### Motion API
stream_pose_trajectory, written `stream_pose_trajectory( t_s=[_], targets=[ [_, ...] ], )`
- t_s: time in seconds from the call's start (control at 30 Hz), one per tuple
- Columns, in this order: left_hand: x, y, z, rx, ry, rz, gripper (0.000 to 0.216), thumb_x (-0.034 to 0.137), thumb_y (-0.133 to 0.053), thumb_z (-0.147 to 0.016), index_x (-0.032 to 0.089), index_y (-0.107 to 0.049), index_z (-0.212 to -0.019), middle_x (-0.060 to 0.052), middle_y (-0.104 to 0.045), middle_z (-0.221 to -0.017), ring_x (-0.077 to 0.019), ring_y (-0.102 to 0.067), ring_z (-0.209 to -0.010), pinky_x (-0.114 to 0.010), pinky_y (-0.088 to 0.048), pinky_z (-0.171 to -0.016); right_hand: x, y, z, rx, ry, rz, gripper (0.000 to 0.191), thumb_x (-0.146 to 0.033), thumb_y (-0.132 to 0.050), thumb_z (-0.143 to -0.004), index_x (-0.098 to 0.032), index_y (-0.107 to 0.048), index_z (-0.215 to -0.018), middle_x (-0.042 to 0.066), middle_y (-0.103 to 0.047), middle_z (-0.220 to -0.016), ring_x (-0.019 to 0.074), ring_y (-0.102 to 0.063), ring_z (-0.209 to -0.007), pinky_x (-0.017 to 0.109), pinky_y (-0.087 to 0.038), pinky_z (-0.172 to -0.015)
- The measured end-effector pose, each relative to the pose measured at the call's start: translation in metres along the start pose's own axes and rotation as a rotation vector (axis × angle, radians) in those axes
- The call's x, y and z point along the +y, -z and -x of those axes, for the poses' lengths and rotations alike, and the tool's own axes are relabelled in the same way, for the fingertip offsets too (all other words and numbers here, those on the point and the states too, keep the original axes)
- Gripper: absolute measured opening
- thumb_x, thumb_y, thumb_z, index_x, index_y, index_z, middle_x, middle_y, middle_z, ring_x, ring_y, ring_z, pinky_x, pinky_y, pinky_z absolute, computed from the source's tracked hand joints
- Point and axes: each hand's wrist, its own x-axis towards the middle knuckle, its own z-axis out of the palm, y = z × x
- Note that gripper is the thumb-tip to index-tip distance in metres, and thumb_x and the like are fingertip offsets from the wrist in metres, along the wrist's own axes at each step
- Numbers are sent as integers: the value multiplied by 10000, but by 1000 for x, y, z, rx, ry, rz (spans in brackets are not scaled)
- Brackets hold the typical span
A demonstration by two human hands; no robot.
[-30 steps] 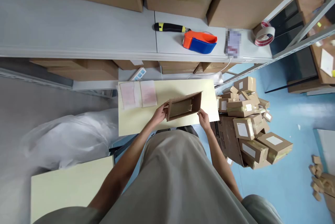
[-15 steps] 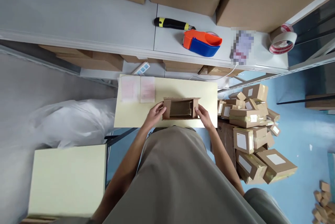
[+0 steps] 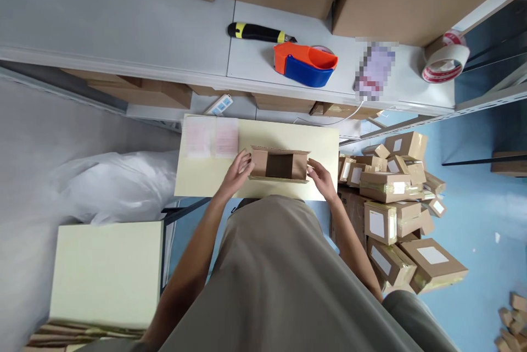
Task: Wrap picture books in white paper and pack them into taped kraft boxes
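Note:
A small open cardboard box stands on a pale yellow table right in front of me. My left hand presses against the box's left end, fingers curled on its flap. My right hand holds the right end the same way. The box's top is open and its inside looks dark and empty. Two pinkish sheets lie on the table's far left corner.
On the grey shelf behind sit an orange and blue tape dispenser, a black and yellow knife and a tape roll. A heap of taped parcels lies on the blue floor at right. A white bag lies left.
The box has turned from tilted on its side to upright with its opening upward. Both hands stayed at its ends. My view has shifted slightly.

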Motion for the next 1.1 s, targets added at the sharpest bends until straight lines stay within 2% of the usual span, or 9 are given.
stream_pose_trajectory(
  t_s=[0.1,0.17,0.33,0.43,0.53,0.6,0.8,1.0,1.1],
  targets=[
    [10,7,9,-61,-42,-37,1189,627,-902,-829,361,-237,-1779,-189,-398,-1794,-402,-503,-1593,-535,-596,-1154,-3,7,9,-120,62,6,891,-674,-920,-823,-318,-626,-1585,123,-582,-1683,368,-631,-1482,538,-604,-1167],
    [15,8,8,-56,-61,-91,1209,550,-954,-792,370,-267,-1771,-185,-438,-1768,-399,-570,-1533,-515,-632,-1106,-4,4,8,-84,79,52,908,-657,-941,-804,-319,-624,-1585,129,-613,-1647,365,-667,-1430,540,-628,-1135],
    [16,6,-7,63,-157,-224,644,481,-796,-956,294,-613,-1544,-130,-668,-1522,-293,-768,-1219,-423,-713,-935,-3,-10,-5,137,132,267,858,-667,-783,-946,-313,-506,-1677,137,-740,-1396,302,-795,-1048,511,-718,-918],
    [9,5,-11,64,-252,-327,356,484,-743,-999,270,-765,-1282,-94,-707,-1407,-246,-798,-1072,-407,-728,-907,-1,-10,-7,108,226,412,574,-564,-675,-1041,-359,-616,-1574,109,-687,-1438,258,-794,-975,477,-730,-881],
    [1,4,-9,56,-287,-366,325,503,-715,-1024,274,-803,-1237,-86,-720,-1388,-225,-810,-989,-423,-730,-940,4,-5,-3,54,276,462,401,-516,-637,-1065,-347,-744,-1413,103,-657,-1459,240,-797,-956,478,-738,-876],
    [-5,2,-7,77,-300,-359,344,507,-691,-1045,280,-807,-1276,-86,-730,-1398,-230,-815,-998,-433,-729,-959,8,-1,0,6,264,422,444,-543,-699,-1030,-337,-752,-1420,108,-660,-1462,253,-803,-1002,477,-744,-881],
    [-14,-2,-3,120,-348,-438,312,448,-658,-1076,284,-821,-1286,-89,-764,-1374,-220,-824,-960,-431,-694,-1020,12,-9,18,-69,119,214,893,-650,-897,-846,-345,-602,-1632,137,-589,-1618,368,-696,-1381,490,-733,-970],
    [-12,-5,-6,148,-356,-537,333,433,-604,-1098,279,-820,-1299,-70,-772,-1436,-278,-758,-1309,-437,-618,-1169,-6,-26,18,92,139,177,601,-698,-727,-988,-296,-790,-1429,117,-608,-1644,378,-593,-1520,478,-726,-1002],
    [-10,-5,-12,149,-352,-532,318,417,-591,-1099,293,-839,-1254,-48,-781,-1432,-289,-763,-1308,-465,-614,-1180,-13,-27,5,155,166,183,553,-696,-726,-987,-270,-852,-1316,116,-643,-1622,376,-635,-1485,490,-707,-1043]
  ],
)
